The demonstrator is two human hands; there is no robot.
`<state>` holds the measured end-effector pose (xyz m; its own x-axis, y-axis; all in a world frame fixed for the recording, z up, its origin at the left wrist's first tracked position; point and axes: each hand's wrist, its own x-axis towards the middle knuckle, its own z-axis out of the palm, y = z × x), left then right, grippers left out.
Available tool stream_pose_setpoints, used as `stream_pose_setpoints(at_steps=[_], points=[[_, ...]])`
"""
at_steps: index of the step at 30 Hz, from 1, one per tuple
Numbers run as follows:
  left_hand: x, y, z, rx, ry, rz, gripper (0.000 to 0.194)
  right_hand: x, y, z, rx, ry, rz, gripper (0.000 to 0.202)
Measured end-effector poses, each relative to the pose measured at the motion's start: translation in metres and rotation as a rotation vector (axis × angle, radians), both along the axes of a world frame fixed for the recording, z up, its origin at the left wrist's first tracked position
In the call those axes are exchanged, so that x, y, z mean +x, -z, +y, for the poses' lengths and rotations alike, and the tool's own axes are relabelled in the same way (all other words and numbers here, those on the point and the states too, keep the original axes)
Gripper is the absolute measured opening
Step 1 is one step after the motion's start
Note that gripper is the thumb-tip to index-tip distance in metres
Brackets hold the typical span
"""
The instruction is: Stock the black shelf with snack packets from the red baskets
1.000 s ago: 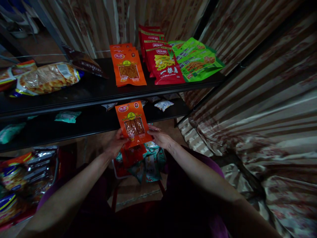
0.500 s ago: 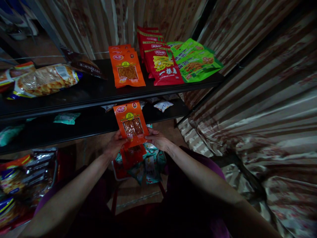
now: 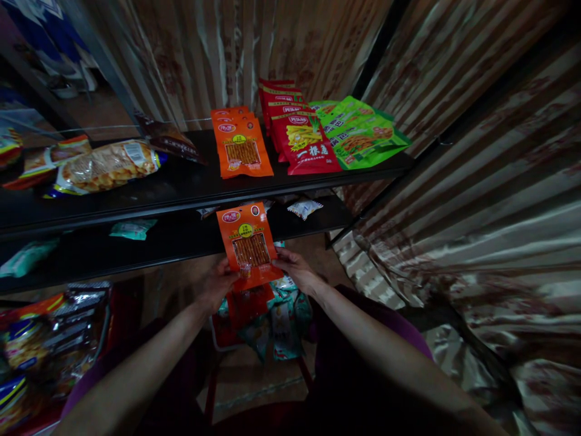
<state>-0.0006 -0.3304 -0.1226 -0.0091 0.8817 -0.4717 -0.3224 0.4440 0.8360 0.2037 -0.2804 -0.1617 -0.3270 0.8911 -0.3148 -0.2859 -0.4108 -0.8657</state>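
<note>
An orange snack packet (image 3: 250, 244) with a clear window is held upright by its lower corners. My left hand (image 3: 218, 284) pinches the left side and my right hand (image 3: 297, 270) the right side. Below it, another orange packet (image 3: 249, 304) and several teal packets (image 3: 287, 321) lie in a red basket (image 3: 226, 342) between my knees. On the upper shelf stand matching orange packets (image 3: 244, 147), red packets (image 3: 308, 142) and green packets (image 3: 361, 134).
The black upper shelf (image 3: 190, 188) crosses ahead, with a bread packet (image 3: 109, 166) at left. The lower shelf holds teal packets (image 3: 132, 229) and a white one (image 3: 305, 209). Another basket of snacks (image 3: 106, 330) is at lower left. A striped curtain (image 3: 490, 200) hangs at right.
The view has tilted upward, so shelves and packets sit lower in it. Both hands still hold the orange packet in front of the lower shelf.
</note>
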Motion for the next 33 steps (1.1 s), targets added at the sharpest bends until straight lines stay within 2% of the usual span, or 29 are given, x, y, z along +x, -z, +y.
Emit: stream_pose_setpoints(at_steps=[6, 9, 13, 18, 20, 22, 26, 29, 31, 33], points=[[0.004, 0.015, -0.004, -0.01, 0.032, 0.113, 0.05, 0.001, 0.003, 0.002, 0.051, 0.107, -0.108, 0.039], [0.007, 0.011, -0.006, 0.012, 0.046, 0.108, 0.045, 0.004, 0.01, 0.006, 0.143, 0.192, -0.215, 0.041], [0.012, 0.003, -0.008, 0.006, 0.025, 0.092, 0.046, 0.005, 0.019, 0.007, 0.277, 0.241, -0.359, 0.032], [0.016, 0.005, -0.009, -0.017, -0.012, 0.126, 0.039, 0.004, 0.011, 0.001, 0.53, 0.307, -0.642, 0.021], [0.016, 0.008, -0.009, 0.032, -0.019, 0.176, 0.032, 0.002, 0.005, -0.002, 0.578, 0.264, -0.682, 0.019], [0.017, 0.01, -0.009, 0.116, -0.018, 0.263, 0.026, 0.0, -0.002, -0.007, 0.537, 0.187, -0.624, 0.021], [0.021, 0.003, -0.014, 0.248, 0.066, 0.447, 0.032, -0.007, -0.017, -0.016, 0.345, -0.037, -0.284, 0.043], [0.025, -0.004, -0.018, 0.336, 0.124, 0.536, 0.036, -0.011, -0.026, -0.022, 0.27, -0.228, -0.039, 0.059], [0.027, -0.005, -0.02, 0.427, 0.143, 0.6, 0.035, -0.012, -0.027, -0.025, 0.249, -0.306, 0.022, 0.063], [0.029, -0.004, -0.022, 0.49, 0.172, 0.673, 0.037, -0.014, -0.025, -0.027, 0.234, -0.302, 0.012, 0.061]])
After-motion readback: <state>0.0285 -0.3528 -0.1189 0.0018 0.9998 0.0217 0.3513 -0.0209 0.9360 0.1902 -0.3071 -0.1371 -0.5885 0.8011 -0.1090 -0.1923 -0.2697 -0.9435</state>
